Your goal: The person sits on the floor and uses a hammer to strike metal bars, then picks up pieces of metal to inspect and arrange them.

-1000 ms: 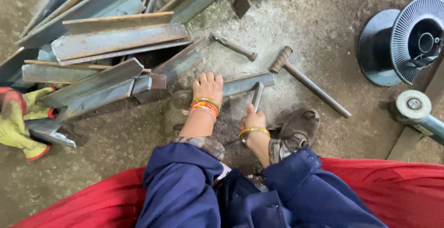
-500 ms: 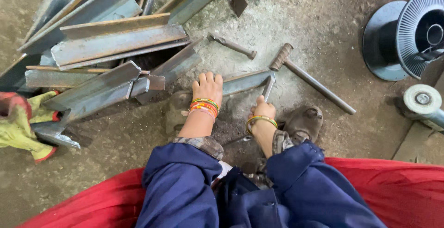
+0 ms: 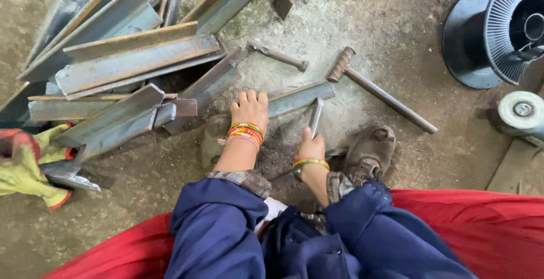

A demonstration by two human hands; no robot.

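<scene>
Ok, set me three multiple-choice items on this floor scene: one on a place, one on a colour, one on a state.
1. Where does the hammer lie?
A. On the floor right of the hands
B. On the pile of angle bars
C. In the left hand

2. What colour is the glove at the left edge?
A. Blue
B. Yellow with red trim
C. White

3. What is the right hand doing?
A. Lying open on the floor
B. Closed on a thin metal tool
C. Holding the wire spool

Answers:
1 A, it rests on bare concrete beyond the shoe.
2 B, yellow cloth with red edging.
3 B, the thin metal tool sticks out of its fist, while the left hand presses flat on the flat steel bar.
</scene>
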